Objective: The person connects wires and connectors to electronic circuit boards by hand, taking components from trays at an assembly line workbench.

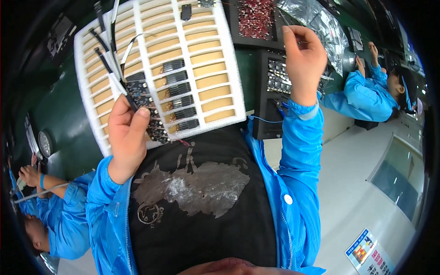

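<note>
My left hand [128, 137] grips a long black circuit board [140, 88] near its lower part, thumb on top. Black and white cables [109, 59] rise from beside the board, close to my fingers. Both are over a white foam tray [237, 89] with rows of narrow slots. Several black finned parts [182, 94] sit in its near middle slots. My right hand [306, 62] is raised beside a dark box of small red parts [255, 18]. Its thumb and forefinger meet in a pinch. Whatever might be between those fingertips is too small to make out.
A dark box [262, 98] right of the tray holds small metallic parts [277, 77] and a blue-handled tool [280, 110]. Behind my right hand lies a clear plastic bag [327, 34]. Blue-sleeved people work at the right [371, 94] and left [68, 215].
</note>
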`<state>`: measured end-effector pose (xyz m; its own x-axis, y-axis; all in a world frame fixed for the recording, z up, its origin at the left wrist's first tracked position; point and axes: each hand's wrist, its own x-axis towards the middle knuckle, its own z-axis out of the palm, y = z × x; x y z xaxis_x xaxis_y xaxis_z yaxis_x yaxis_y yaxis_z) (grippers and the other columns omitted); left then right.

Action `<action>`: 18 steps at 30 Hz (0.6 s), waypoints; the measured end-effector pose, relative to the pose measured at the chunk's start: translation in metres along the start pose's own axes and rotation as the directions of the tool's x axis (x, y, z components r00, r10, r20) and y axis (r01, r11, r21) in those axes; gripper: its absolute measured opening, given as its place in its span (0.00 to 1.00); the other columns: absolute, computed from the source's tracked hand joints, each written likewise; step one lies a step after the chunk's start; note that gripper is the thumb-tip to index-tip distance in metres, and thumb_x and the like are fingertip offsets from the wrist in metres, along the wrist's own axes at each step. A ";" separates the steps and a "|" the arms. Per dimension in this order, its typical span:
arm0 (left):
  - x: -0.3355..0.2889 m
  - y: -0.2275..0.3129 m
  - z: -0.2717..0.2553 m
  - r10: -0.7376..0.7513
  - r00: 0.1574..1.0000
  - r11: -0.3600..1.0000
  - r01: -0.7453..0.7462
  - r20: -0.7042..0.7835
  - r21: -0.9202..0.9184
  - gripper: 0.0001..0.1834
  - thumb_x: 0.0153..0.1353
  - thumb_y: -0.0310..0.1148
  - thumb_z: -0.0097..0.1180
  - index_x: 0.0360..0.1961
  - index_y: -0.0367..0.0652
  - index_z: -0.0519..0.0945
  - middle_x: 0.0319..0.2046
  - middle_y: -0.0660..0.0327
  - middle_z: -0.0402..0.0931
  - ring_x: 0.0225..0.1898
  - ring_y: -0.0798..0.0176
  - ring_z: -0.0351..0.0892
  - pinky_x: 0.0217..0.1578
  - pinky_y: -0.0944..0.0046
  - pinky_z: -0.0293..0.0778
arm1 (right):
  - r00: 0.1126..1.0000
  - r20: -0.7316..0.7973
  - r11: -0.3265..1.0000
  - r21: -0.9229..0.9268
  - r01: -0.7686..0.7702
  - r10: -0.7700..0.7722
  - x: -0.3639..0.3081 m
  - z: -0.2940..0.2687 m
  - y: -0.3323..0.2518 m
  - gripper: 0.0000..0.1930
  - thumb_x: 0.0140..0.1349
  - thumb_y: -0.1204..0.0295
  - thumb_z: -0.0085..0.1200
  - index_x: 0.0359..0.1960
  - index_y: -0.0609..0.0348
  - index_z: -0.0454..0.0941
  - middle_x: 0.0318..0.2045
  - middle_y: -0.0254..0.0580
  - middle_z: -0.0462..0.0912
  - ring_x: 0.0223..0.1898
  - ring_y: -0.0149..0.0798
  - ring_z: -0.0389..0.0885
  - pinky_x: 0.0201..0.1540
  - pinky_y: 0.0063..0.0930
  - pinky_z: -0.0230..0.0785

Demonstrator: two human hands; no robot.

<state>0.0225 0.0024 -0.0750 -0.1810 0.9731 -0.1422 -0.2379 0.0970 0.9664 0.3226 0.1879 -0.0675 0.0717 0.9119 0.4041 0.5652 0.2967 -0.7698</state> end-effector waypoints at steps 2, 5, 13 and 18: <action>-0.002 0.003 0.001 0.010 1.000 1.000 -0.010 0.011 0.004 0.18 0.67 0.37 0.56 0.51 0.36 0.73 0.42 0.59 0.75 0.42 0.68 0.73 0.44 0.66 0.71 | 0.995 0.078 0.998 0.019 -0.066 0.064 -0.010 -0.004 -0.031 0.04 0.59 0.74 0.63 0.34 0.61 0.84 0.26 0.32 0.83 0.27 0.23 0.74 0.32 0.18 0.67; 0.006 0.007 0.007 0.212 0.972 0.964 -0.226 0.104 0.141 0.22 0.67 0.37 0.56 0.56 0.33 0.73 0.55 0.58 0.72 0.49 0.67 0.71 0.56 0.65 0.64 | 0.944 0.327 0.961 0.269 -0.061 -0.032 -0.037 -0.002 -0.066 0.03 0.57 0.77 0.61 0.33 0.59 0.84 0.26 0.28 0.81 0.27 0.22 0.72 0.31 0.17 0.64; 0.003 0.023 0.021 0.019 0.915 0.980 -0.097 0.402 0.175 0.09 0.60 0.23 0.58 0.42 0.35 0.78 0.47 0.57 0.74 0.50 0.63 0.74 0.56 0.62 0.67 | 0.719 0.694 0.871 0.372 -0.322 -0.030 -0.086 0.018 -0.112 0.03 0.52 0.79 0.62 0.28 0.63 0.80 0.23 0.28 0.78 0.26 0.21 0.69 0.27 0.18 0.61; -0.004 0.019 0.022 -0.119 0.924 0.961 0.199 0.364 -0.192 0.13 0.64 0.26 0.55 0.49 0.34 0.76 0.42 0.61 0.78 0.47 0.67 0.76 0.53 0.65 0.71 | 0.655 0.752 0.617 0.551 -0.562 -0.075 -0.098 0.024 -0.112 0.05 0.58 0.81 0.60 0.37 0.63 0.82 0.29 0.32 0.80 0.30 0.22 0.72 0.32 0.18 0.64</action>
<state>0.0394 0.0052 -0.0511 0.2082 0.9635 -0.1682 -0.4482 0.2468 0.8592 0.2331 0.0724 -0.0328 -0.6132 0.7884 -0.0493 -0.1444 -0.1732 -0.9742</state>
